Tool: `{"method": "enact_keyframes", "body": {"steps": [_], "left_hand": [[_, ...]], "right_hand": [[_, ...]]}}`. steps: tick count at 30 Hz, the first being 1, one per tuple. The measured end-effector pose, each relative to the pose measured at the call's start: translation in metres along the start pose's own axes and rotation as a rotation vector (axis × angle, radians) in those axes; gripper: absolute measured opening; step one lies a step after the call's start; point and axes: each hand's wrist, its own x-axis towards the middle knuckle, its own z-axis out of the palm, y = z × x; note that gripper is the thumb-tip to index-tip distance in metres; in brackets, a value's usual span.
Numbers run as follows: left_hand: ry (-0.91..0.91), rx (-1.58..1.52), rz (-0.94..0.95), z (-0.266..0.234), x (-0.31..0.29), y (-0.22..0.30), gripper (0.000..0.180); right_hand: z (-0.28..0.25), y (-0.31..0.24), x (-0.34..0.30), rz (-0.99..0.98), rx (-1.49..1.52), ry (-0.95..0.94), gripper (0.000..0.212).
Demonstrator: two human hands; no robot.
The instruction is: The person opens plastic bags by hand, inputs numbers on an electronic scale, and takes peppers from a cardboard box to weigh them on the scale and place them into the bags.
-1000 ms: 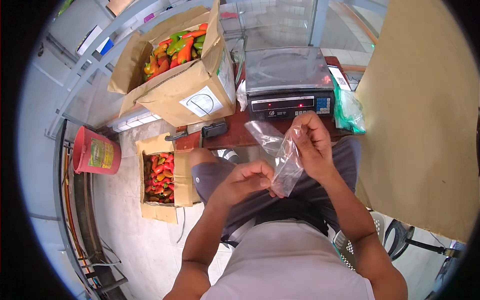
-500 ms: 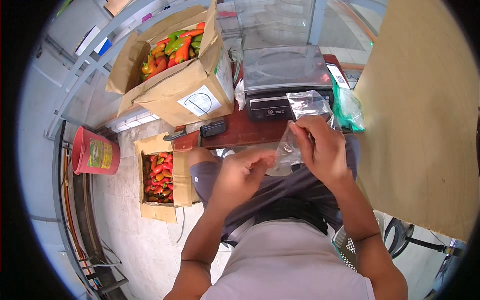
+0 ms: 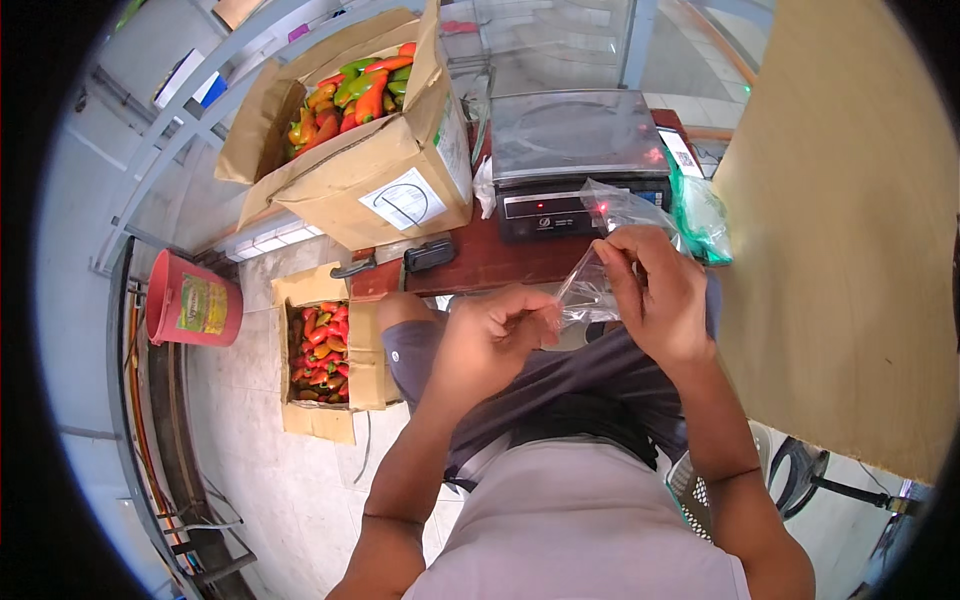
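A clear plastic bag point(image 3: 590, 292) is stretched between my two hands above my lap. My left hand point(image 3: 497, 335) pinches one edge of it with thumb and fingers. The upper edge is gripped by my right hand point(image 3: 660, 290), also in a pinch. Part of the bag sticks up behind my right hand, in front of the black digital scale point(image 3: 577, 150). The scale stands on a dark red wooden table point(image 3: 500, 262), just beyond my hands.
An open cardboard box point(image 3: 340, 195) of red, orange and green peppers point(image 3: 350, 95) stands on the table's left. Below, a smaller box point(image 3: 365, 350) holds more peppers. A red bucket point(image 3: 205, 335) is at far left; a wooden panel point(image 3: 840, 250) rises at right. Green-and-clear plastic point(image 3: 705, 220) lies beside the scale.
My left hand has moved slightly right and now pinches the bag's edge. The bag is pulled taut between both hands. A red light now shows on the scale's display.
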Motion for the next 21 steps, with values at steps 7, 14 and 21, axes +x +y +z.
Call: {"method": "enact_keyframes", "body": {"steps": [7,14,21], "left_hand": [[0.027,0.016,-0.061,0.003,-0.002,-0.004,0.007],[0.047,-0.186,-0.097,0.006,-0.002,-0.007,0.009],[-0.007,-0.223,-0.146,0.004,-0.001,-0.009,0.007]], "right_hand": [[-0.003,0.001,0.004,0.073,0.053,-0.065,0.016],[-0.003,0.001,0.003,0.136,0.100,-0.069,0.015],[0.001,0.008,-0.001,0.111,0.063,-0.072,0.015]]}}
